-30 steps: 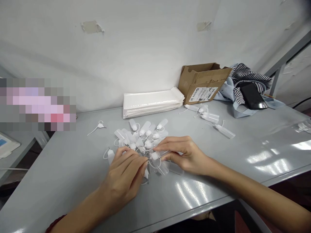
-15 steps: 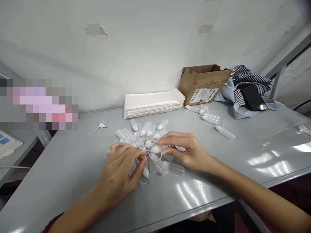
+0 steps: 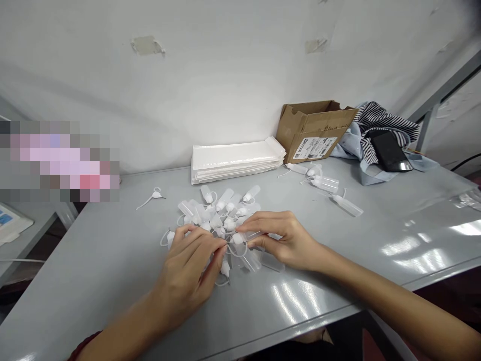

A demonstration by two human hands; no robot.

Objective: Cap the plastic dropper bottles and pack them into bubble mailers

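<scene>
A heap of small translucent plastic squeeze bottles [image 3: 220, 210] with white tethered caps lies on the grey table [image 3: 112, 271]. My left hand [image 3: 191, 271] rests at the heap's near left, fingers curled and pinching at a small white cap on a thin loop. My right hand [image 3: 280, 238] lies at the heap's right, its thumb and fingers closed on one bottle [image 3: 244, 239], whose capped tip points toward the left hand's fingertips. Fingertips of both hands nearly meet over the heap.
A stack of white padded envelopes [image 3: 236, 158] lies against the wall. A cardboard box [image 3: 311, 128], striped cloth [image 3: 387, 125] and black phone [image 3: 389, 150] sit at the back right. More bottles [image 3: 326, 185] lie near the box. A loose cap [image 3: 156, 194] lies left.
Both hands stayed at the heap, shifting only slightly; the fingertips drew a little closer together around the bottle's cap.
</scene>
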